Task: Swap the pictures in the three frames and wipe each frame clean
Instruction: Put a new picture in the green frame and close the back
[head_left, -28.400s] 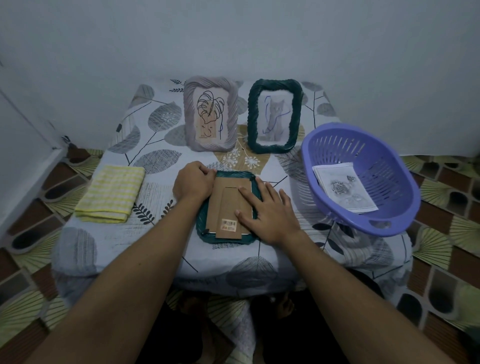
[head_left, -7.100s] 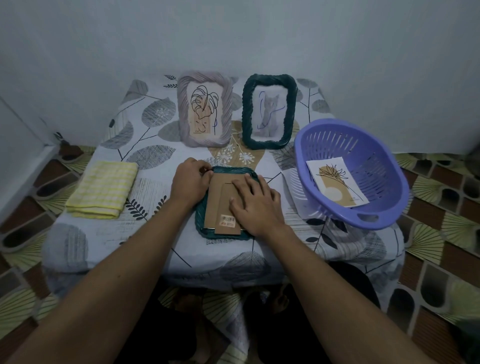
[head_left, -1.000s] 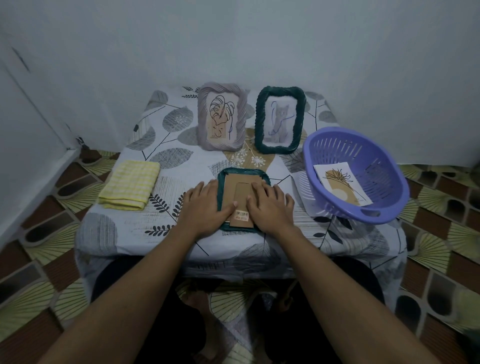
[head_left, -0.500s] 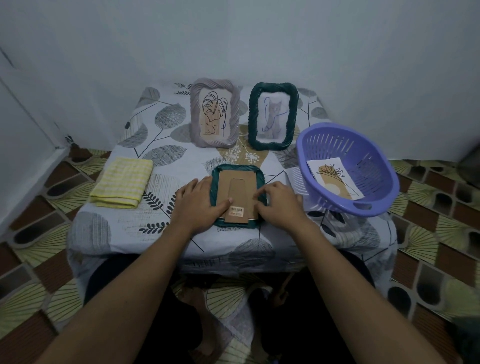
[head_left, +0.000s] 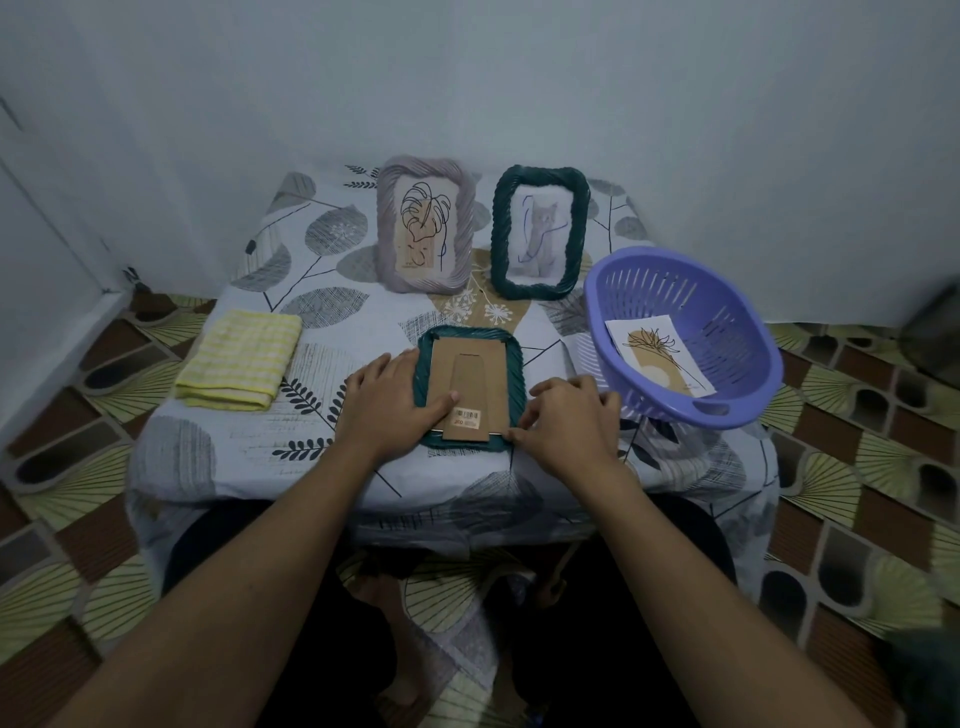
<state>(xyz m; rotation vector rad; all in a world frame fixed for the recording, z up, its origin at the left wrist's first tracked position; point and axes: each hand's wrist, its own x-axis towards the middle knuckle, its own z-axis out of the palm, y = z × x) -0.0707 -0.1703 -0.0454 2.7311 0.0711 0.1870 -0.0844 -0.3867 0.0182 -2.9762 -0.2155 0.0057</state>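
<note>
Lying face down in the centre of the picture, on the near part of the table (head_left: 249, 457) with its leaf-printed cloth, a dark green frame (head_left: 514, 358) shows its brown cardboard back (head_left: 488, 364), with a folding stand and a barcode sticker (head_left: 466, 418) near the lower edge. The person's left hand (head_left: 395, 402) rests on the frame's left side, fingers spread and fairly straight across the rim, the thumb pressed on the cardboard just beside the sticker. The right hand (head_left: 569, 421) sits at the frame's lower right corner with its fingers bent and their tips against the rim; whether they hook under the edge cannot be told. Above, toward the wall, two more frames stand upright side by side: a grey frame (head_left: 387, 234) holding a line drawing of a leaf, and to its right a second green frame (head_left: 498, 228) holding a drawing of a cat. At the right edge of the table a purple basket (head_left: 727, 332) sits tilted, and inside it lies a loose picture (head_left: 657, 358) of a plant. At the left of the table, well apart from the frames, lies a folded yellow cloth (head_left: 239, 361).
</note>
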